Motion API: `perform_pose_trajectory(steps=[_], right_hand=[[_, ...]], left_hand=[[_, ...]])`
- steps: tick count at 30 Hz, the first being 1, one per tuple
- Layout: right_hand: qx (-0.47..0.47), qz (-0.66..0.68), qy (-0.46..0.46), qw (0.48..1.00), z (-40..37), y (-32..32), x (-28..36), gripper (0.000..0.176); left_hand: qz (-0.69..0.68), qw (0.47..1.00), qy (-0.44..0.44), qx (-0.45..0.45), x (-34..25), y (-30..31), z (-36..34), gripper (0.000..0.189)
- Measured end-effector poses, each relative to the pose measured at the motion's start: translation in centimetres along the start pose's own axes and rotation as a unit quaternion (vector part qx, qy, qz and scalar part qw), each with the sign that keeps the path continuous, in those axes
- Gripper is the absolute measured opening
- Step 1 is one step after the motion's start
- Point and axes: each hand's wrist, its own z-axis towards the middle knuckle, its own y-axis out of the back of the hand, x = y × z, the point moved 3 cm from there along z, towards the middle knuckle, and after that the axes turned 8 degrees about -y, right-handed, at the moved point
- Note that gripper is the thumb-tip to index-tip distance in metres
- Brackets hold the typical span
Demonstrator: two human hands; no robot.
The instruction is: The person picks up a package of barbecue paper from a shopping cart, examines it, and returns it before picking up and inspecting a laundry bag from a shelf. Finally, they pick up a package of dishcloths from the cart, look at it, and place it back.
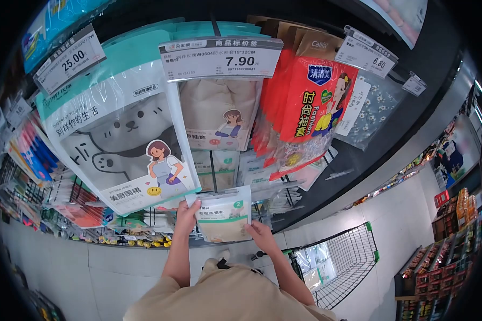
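Both hands hold a flat packet of steamer cloth [222, 215] in front of the hanging display. It has a pale label with a green stripe and a round green "2" mark, and beige cloth shows in its lower part. My left hand [185, 218] is closed on the left edge, thumb near the upper corner. At the lower right edge, my right hand [259, 233] pinches the packet. Just above it hangs a pack of beige oversleeves [217, 109], beside a large kitchen apron pack [124, 144] on the left.
Red oversleeve packs [318, 107] and a floral pack [379, 109] hang to the right. Price tags [222, 58] stick out in front of the hooks. A wire shopping cart [353, 247] with flat packets inside stands at my right. Stocked shelves [439, 273] line the far right.
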Motion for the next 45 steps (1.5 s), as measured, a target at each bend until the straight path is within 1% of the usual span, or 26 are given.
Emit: perform_pose_trajectory(steps=[4, 7, 9, 10, 12, 13, 14, 15, 16, 18, 19, 21, 25, 27, 28, 29, 30, 31, 32, 33, 35, 38, 40, 42, 45], right_hand=[[-0.006, 0.001, 0.020, 1.000, 0.2, 0.1, 0.4, 0.028], [0.000, 0.001, 0.013, 1.000, 0.8, 0.1, 0.2, 0.028], [0.005, 0.039, 0.051, 0.998, 1.3, -0.2, 0.6, 0.030], [0.004, 0.040, 0.056, 0.998, 1.4, -0.3, 1.3, 0.030], [-0.090, -0.104, 0.109, 0.984, 0.9, -0.2, 3.2, 0.041], [-0.092, -0.103, 0.113, 0.984, 0.8, -0.4, 4.1, 0.041], [-0.151, -0.199, 0.196, 0.948, 0.3, -0.6, 5.4, 0.048], [-0.207, -0.291, 0.274, 0.893, -0.2, -0.9, 6.5, 0.055], [-0.210, -0.289, 0.277, 0.892, -0.2, -1.1, 7.0, 0.055], [-0.183, -0.408, 0.353, 0.822, -0.3, -2.2, 8.2, 0.058], [-0.187, -0.405, 0.356, 0.821, -0.2, -2.6, 8.9, 0.058], [-0.153, -0.419, 0.406, 0.798, 0.0, -3.9, 10.3, 0.059], [-0.149, -0.439, 0.417, 0.782, 1.6, -5.7, 10.8, 0.053], [-0.122, -0.462, 0.396, 0.784, 2.5, -6.4, 10.9, 0.046], [-0.126, -0.461, 0.399, 0.783, 2.6, -6.5, 11.3, 0.046], [-0.147, -0.469, 0.413, 0.767, 2.4, -6.6, 12.2, 0.043], [-0.167, -0.477, 0.425, 0.751, 2.3, -6.7, 12.7, 0.039], [-0.169, -0.476, 0.427, 0.750, 2.5, -6.8, 12.8, 0.039], [-0.166, -0.481, 0.416, 0.754, 2.6, -7.0, 12.6, 0.038], [-0.163, -0.487, 0.404, 0.757, 2.8, -7.1, 12.4, 0.037], [-0.173, -0.486, 0.401, 0.757, 2.9, -7.2, 12.2, 0.038], [-0.186, -0.474, 0.392, 0.766, 3.0, -7.1, 12.1, 0.040], [-0.191, -0.463, 0.388, 0.774, 3.3, -7.0, 12.0, 0.042], [-0.210, -0.482, 0.394, 0.754, 3.8, -6.9, 12.0, 0.044], [-0.214, -0.499, 0.390, 0.744, 4.3, -6.7, 12.4, 0.047]], left_hand=[[-0.011, 1.000, -0.010, 0.002, 0.0, 0.1, 0.3, 0.018], [-0.024, 1.000, -0.021, 0.001, 0.7, 0.7, 0.8, 0.017], [-0.022, 0.998, -0.025, -0.048, 0.9, 0.9, 1.2, 0.019], [-0.021, 0.998, -0.029, -0.045, 0.9, 0.8, 1.3, 0.019], [-0.012, 0.998, -0.039, -0.048, 0.8, 0.9, 1.4, 0.022], [-0.011, 0.998, -0.042, -0.044, 0.8, 0.8, 1.5, 0.022], [-0.011, 0.998, -0.041, -0.055, 0.7, 0.7, 1.5, 0.022], [-0.011, 0.997, -0.041, -0.067, 0.6, 0.6, 1.5, 0.022], [-0.010, 0.998, -0.039, -0.058, 0.2, 0.4, 1.5, 0.023], [-0.003, 0.997, -0.057, -0.050, 0.1, 0.3, 1.5, 0.024], [0.003, 0.996, -0.071, -0.045, 0.0, 0.4, 1.5, 0.024], [0.013, 0.996, -0.075, -0.044, -0.1, 0.4, 1.6, 0.025], [0.066, 0.992, -0.104, -0.026, -1.2, -0.3, 1.4, 0.027], [0.085, 0.991, -0.104, -0.021, -0.9, 0.2, 1.7, 0.027], [0.082, 0.990, -0.115, -0.021, -0.9, 0.1, 1.7, 0.028], [0.083, 0.989, -0.119, -0.018, -0.8, 0.5, 1.8, 0.028], [0.095, 0.990, -0.106, -0.010, -0.5, 0.9, 1.8, 0.027], [0.107, 0.990, -0.092, -0.004, -0.2, 1.2, 2.0, 0.025], [0.113, 0.990, -0.076, -0.021, -0.6, 0.8, 1.9, 0.023], [0.113, 0.990, -0.078, -0.020, -0.7, 0.7, 2.0, 0.023], [0.122, 0.988, -0.088, -0.044, -0.6, 0.8, 2.0, 0.024], [0.123, 0.987, -0.099, -0.024, -1.3, 0.1, 1.8, 0.020], [0.141, 0.985, -0.098, -0.033, -0.7, 0.8, 2.2, 0.020], [0.160, 0.981, -0.097, -0.041, -0.1, 1.3, 2.6, 0.019], [0.174, 0.978, -0.107, -0.039, 0.2, 1.7, 2.9, 0.020]])
